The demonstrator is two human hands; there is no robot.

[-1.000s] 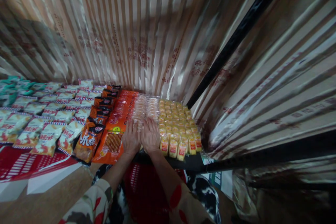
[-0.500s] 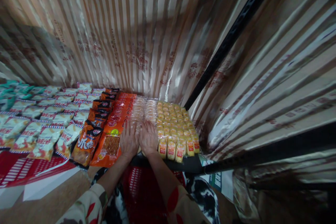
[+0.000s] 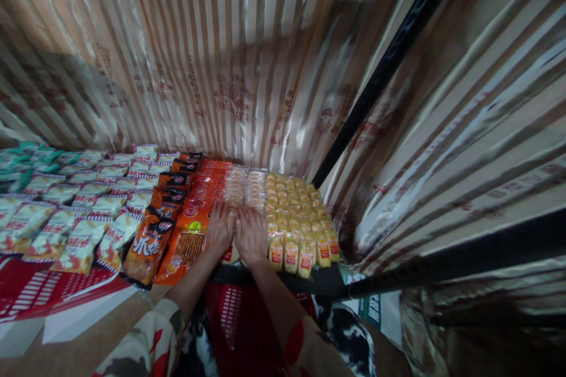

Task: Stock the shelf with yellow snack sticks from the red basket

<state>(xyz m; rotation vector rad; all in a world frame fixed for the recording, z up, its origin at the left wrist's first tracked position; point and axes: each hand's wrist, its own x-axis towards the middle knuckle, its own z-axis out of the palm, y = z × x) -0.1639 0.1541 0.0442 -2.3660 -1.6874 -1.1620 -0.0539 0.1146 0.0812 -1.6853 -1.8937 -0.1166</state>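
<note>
Side by side, my left hand point(image 3: 220, 230) and my right hand point(image 3: 251, 237) rest on the front of rows of clear-wrapped pale snack packs point(image 3: 245, 184). My fingers point away from me and lie over the packs; neither hand is closed round one. Parts of the packs are hidden under my palms. Just left of my left hand are orange snack bags point(image 3: 188, 247) with a picture of brown sticks. Close by my right hand stand rows of small yellow wrapped cakes point(image 3: 292, 212) with red and white labels.
Orange and black bags point(image 3: 148, 244), white snack bags point(image 3: 79, 241) and green packs point(image 3: 26, 162) continue leftward. A dark metal shelf post point(image 3: 375, 88) slants at the right. Striped sheeting point(image 3: 221, 59) hangs behind. Red baskets point(image 3: 48, 288) are below the shelf.
The left hand has turned slightly inward, its fingers a little more bent, while the right stays on the packs. The view has shifted slightly.
</note>
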